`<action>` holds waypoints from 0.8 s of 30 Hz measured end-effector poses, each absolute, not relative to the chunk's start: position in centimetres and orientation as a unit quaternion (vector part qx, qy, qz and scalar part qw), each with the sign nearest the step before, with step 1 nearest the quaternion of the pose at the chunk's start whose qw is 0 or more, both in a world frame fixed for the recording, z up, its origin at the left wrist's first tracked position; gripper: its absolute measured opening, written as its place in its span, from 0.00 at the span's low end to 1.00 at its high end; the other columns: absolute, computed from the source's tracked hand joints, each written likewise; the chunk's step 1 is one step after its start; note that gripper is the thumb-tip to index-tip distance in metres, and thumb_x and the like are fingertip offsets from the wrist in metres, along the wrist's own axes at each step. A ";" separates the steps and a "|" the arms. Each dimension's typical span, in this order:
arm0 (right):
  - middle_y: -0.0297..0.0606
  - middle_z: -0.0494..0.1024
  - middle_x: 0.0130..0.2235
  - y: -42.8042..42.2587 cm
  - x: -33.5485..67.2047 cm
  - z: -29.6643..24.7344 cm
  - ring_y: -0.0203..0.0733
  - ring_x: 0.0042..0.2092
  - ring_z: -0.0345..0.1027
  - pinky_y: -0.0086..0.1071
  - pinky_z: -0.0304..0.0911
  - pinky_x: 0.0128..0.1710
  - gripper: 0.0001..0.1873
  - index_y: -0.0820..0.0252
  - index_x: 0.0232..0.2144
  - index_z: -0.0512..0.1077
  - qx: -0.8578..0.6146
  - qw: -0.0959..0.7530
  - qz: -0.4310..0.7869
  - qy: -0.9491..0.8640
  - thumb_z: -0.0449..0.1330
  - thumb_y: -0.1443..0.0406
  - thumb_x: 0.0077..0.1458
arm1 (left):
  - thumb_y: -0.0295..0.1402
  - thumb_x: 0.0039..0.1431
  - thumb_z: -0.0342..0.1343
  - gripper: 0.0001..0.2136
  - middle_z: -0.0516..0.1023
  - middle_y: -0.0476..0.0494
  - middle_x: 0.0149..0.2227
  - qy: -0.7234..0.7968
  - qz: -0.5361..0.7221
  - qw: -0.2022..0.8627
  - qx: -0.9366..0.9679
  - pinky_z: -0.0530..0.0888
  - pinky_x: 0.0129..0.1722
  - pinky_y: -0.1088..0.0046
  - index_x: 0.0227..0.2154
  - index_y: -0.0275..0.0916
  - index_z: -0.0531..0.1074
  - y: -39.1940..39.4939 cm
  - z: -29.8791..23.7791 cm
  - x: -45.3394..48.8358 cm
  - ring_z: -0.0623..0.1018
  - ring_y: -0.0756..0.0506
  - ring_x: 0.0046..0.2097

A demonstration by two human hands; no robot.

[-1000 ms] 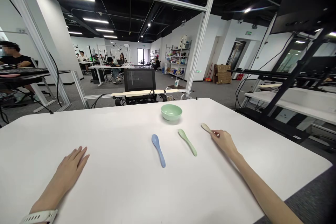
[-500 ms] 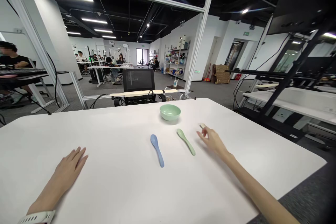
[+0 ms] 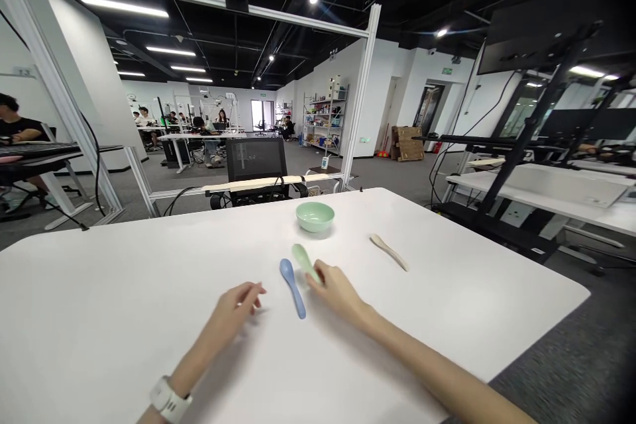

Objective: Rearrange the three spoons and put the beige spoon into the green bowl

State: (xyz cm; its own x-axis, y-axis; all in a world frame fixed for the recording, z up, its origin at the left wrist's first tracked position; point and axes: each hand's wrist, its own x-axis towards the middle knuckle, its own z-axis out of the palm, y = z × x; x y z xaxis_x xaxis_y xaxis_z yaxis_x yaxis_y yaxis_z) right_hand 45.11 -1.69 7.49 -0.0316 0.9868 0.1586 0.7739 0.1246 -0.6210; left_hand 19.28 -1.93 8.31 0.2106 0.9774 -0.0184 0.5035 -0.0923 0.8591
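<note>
On the white table (image 3: 124,318), my right hand (image 3: 336,290) is closed on the handle of a green spoon (image 3: 302,256), whose bowl points away from me. A blue spoon (image 3: 292,287) lies just left of it. My left hand (image 3: 233,310) hovers a little left of the blue spoon, fingers loosely curled and holding nothing. A beige spoon (image 3: 389,252) lies alone further right. A pale green bowl (image 3: 315,216) stands behind the spoons near the table's far edge.
A black office chair (image 3: 256,165) stands behind the table's far edge. An aluminium frame (image 3: 355,99) rises around the table. Black stands and a white bench (image 3: 546,192) are at the right. People sit at desks in the far left background.
My right hand has let go of the beige spoon and moved left onto the green spoon. My left hand has lifted off the table and moved right, towards the blue spoon.
</note>
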 end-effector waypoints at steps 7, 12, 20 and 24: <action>0.26 0.66 0.24 -3.5 38.6 8.7 0.35 0.24 0.57 0.30 0.48 0.28 0.14 0.52 0.31 0.59 -0.544 0.282 0.290 -0.735 0.59 0.57 0.65 | 0.69 0.49 0.50 0.32 0.67 0.50 0.21 0.528 0.340 0.467 0.622 0.67 0.27 0.70 0.23 0.40 0.72 -1.4 8.2 23.9 0.70 0.47 0.27; 0.31 0.69 0.27 -2.6 40.0 8.2 0.44 0.32 0.68 0.32 0.55 0.33 0.09 0.54 0.39 0.62 -0.585 0.281 0.185 -0.738 0.54 0.56 0.69 | 0.71 0.48 0.46 0.35 0.68 0.49 0.21 0.572 0.350 0.419 0.613 0.64 0.26 0.69 0.23 0.40 0.73 0.1 8.1 21.9 0.69 0.47 0.25; 0.43 0.76 0.37 -1.7 40.3 5.2 0.52 0.41 0.71 0.37 0.59 0.40 0.08 0.57 0.42 0.63 -0.601 0.215 0.123 -0.760 0.53 0.71 0.61 | 0.58 0.58 0.47 0.26 0.72 0.44 0.19 0.631 0.273 0.333 0.646 0.67 0.33 0.65 0.13 0.45 0.64 0.7 7.7 23.3 0.74 0.43 0.27; 0.41 0.74 0.38 -0.7 43.8 5.0 0.48 0.40 0.69 0.35 0.59 0.41 0.08 0.55 0.40 0.60 -0.600 0.262 0.128 -0.745 0.52 0.72 0.60 | 0.44 0.62 0.45 0.21 0.78 0.40 0.22 0.658 0.213 0.301 0.657 0.67 0.36 0.63 0.15 0.45 0.65 0.7 7.9 25.2 0.78 0.40 0.30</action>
State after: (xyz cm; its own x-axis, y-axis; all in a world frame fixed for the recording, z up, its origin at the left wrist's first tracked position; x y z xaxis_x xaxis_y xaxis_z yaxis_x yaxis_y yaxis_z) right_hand 43.81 -0.75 4.96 -0.1432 0.9610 0.2367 0.8264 0.2477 -0.5057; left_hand 25.24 0.71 7.94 0.0446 0.9922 -0.1161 0.7364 0.0459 0.6749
